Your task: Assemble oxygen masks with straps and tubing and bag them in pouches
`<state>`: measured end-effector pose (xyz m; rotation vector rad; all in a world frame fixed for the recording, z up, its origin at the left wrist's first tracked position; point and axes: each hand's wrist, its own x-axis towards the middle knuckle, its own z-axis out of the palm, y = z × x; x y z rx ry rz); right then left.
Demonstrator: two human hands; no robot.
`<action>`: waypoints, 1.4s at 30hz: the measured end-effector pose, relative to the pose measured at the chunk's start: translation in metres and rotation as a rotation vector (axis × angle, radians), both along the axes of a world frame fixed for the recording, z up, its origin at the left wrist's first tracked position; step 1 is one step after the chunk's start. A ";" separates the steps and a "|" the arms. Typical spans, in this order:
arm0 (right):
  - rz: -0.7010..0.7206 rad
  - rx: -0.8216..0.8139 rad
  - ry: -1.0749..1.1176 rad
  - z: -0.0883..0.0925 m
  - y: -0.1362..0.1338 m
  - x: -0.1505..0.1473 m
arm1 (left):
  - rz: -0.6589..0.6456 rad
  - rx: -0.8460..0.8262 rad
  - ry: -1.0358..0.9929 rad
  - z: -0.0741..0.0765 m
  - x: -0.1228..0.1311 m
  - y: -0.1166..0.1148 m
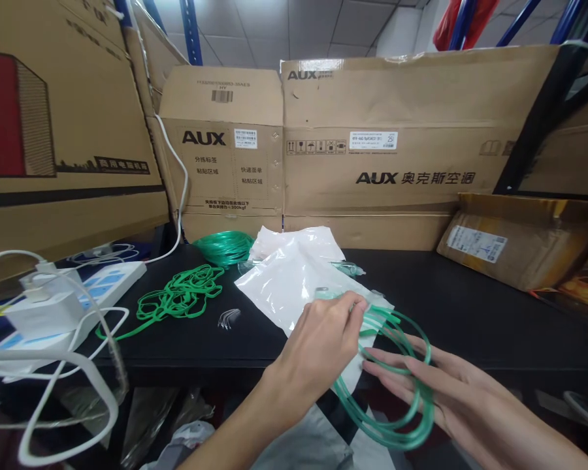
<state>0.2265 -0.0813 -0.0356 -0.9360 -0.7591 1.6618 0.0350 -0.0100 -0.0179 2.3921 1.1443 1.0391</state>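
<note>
A loose coil of clear green tubing [396, 424] hangs between my two hands at the front edge of the black table. My left hand [328, 333] is closed in a pinch on the coil's upper left side. From the right, my right hand [436, 375] grips the coil's strands between thumb and fingers. Just behind the left hand lie white plastic bags [294, 281], and the nearest one reaches under the coil. More tubing [347, 268] in a clear bag shows at their right side. The left fingertips are partly hidden.
A green tubing roll [224, 248], a tangled green cord [183, 294] and several thin wire pieces [229, 318] lie left on the black table [451, 287]. A white power strip [102, 287] with looping cables stands far left. Cardboard [372, 189] walls the back; an open carton [519, 241] sits right.
</note>
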 end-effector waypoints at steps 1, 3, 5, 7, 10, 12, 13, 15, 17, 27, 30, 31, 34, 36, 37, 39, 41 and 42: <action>-0.006 0.014 -0.004 -0.005 -0.001 0.001 | -0.002 0.004 -0.002 0.000 0.001 -0.001; 0.012 0.062 -0.001 -0.012 0.002 -0.002 | -0.029 0.015 -0.012 -0.002 0.003 -0.003; 0.036 0.126 0.007 -0.015 0.009 -0.009 | -0.085 0.034 -0.032 -0.004 0.006 -0.007; 0.053 0.161 -0.001 -0.013 0.018 -0.018 | -0.150 0.052 -0.053 -0.007 0.010 -0.010; 0.062 0.159 -0.040 -0.005 0.025 -0.027 | -0.188 0.061 -0.062 -0.009 0.013 -0.013; 0.083 0.151 -0.055 0.000 0.025 -0.028 | -0.167 0.055 -0.058 -0.007 0.013 -0.013; 0.095 0.143 -0.058 0.001 0.022 -0.025 | -0.148 0.054 -0.055 -0.005 0.012 -0.013; 0.089 0.105 -0.086 0.002 0.015 -0.017 | -0.106 0.066 -0.048 -0.002 0.009 -0.012; 0.035 0.068 -0.165 0.000 0.005 -0.005 | -0.065 0.092 -0.050 0.001 0.007 -0.010; 0.060 0.112 -0.358 -0.008 -0.007 0.007 | -0.093 0.109 -0.017 -0.001 0.011 -0.015; -0.005 0.101 -0.241 -0.009 -0.001 -0.006 | -0.101 0.156 0.070 -0.004 0.015 -0.021; -0.015 0.115 -0.219 -0.010 0.000 -0.010 | -0.101 0.172 0.097 -0.005 0.016 -0.022; 0.001 0.195 -0.203 -0.014 0.004 -0.022 | -0.110 0.199 0.162 -0.009 0.018 -0.027; 0.001 0.245 -0.217 -0.017 0.008 -0.026 | -0.118 0.208 0.203 -0.010 0.019 -0.028; -0.015 0.259 -0.233 -0.019 0.010 -0.028 | -0.124 0.211 0.223 -0.009 0.019 -0.029; -0.060 0.267 -0.269 -0.021 0.015 -0.030 | -0.132 0.211 0.252 -0.009 0.019 -0.029; -0.080 0.268 -0.294 -0.022 0.015 -0.031 | -0.129 0.205 0.251 -0.007 0.019 -0.029; -0.075 0.266 -0.299 -0.023 0.014 -0.030 | -0.128 0.206 0.250 -0.006 0.018 -0.029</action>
